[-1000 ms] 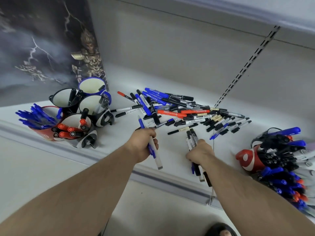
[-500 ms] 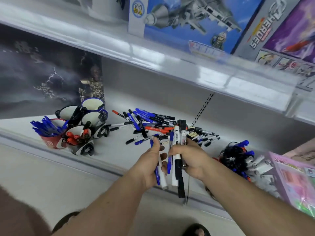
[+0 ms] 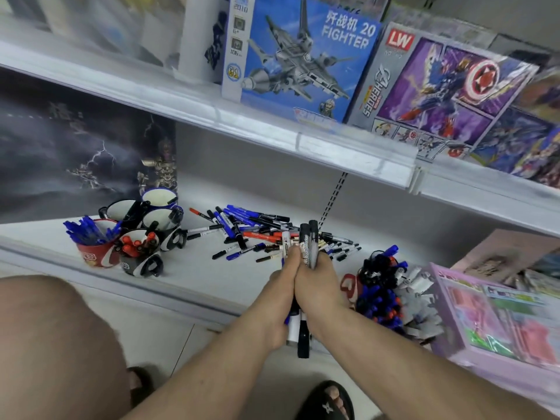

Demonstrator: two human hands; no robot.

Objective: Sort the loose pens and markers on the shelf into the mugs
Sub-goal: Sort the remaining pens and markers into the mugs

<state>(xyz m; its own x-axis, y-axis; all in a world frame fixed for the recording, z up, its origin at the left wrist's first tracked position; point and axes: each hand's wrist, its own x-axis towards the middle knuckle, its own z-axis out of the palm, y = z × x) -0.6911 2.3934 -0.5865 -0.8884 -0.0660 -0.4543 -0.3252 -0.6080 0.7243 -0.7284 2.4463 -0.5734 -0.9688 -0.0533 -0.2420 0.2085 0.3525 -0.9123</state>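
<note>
My left hand (image 3: pixel 277 301) and my right hand (image 3: pixel 318 286) are pressed together in front of the shelf, both gripping one upright bundle of markers (image 3: pixel 307 247), mostly black and white. Its lower ends stick out below my hands. Behind it a loose pile of pens and markers (image 3: pixel 245 228) in blue, black and red lies on the white shelf (image 3: pixel 194 268). At the left stands a cluster of mugs: a red mug (image 3: pixel 97 253) full of blue pens, a mug with red markers (image 3: pixel 138 253), and three others (image 3: pixel 159 213) holding a few black ones.
An upper shelf edge (image 3: pixel 272 131) overhangs the pile, with toy boxes (image 3: pixel 297 62) on it. A tipped red mug with a heap of markers (image 3: pixel 385 286) lies at the right, next to a pink box (image 3: pixel 497 322). A dark poster box (image 3: pixel 75 153) stands behind the mugs.
My hands left the shelf surface, rose and came together, merging their separate markers into one upright bundle. My view has tilted up, showing the upper shelf.
</note>
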